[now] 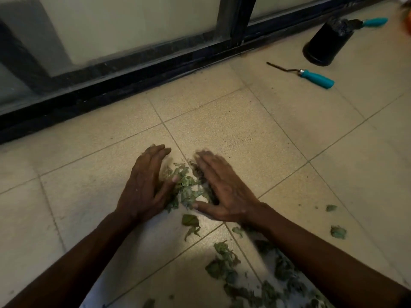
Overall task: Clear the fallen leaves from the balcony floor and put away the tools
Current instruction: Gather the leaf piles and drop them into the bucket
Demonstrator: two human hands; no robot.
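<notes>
Two hands are down on the tiled floor (255, 130), with a small heap of green leaves (188, 188) between them.

Left hand (143, 185): fingers straight and held together, palm turned inward, thumb tip touching the heap's left edge. It grips nothing.

Right hand (224, 190): fingers also straight and close together, palm inward against the heap's right side, thumb lying along its near edge. It grips nothing. Its outline is a little blurred.

The heap sits across a tile joint, near the middle of the view. More loose leaves (224, 265) are scattered on the floor nearer the person, some under the right forearm. One curled leaf (190, 221) lies just short of the heap. Stray leaves (338, 232) lie well off to the right.

Far right, near the dark door frame (133, 83), a black pot (320, 46) lies on its side, with a teal-handled tool (374, 21) at its far end. A second teal-handled tool (315, 77), with a thin bent metal shaft, lies flat on the tiles near the pot, not touching it.
</notes>
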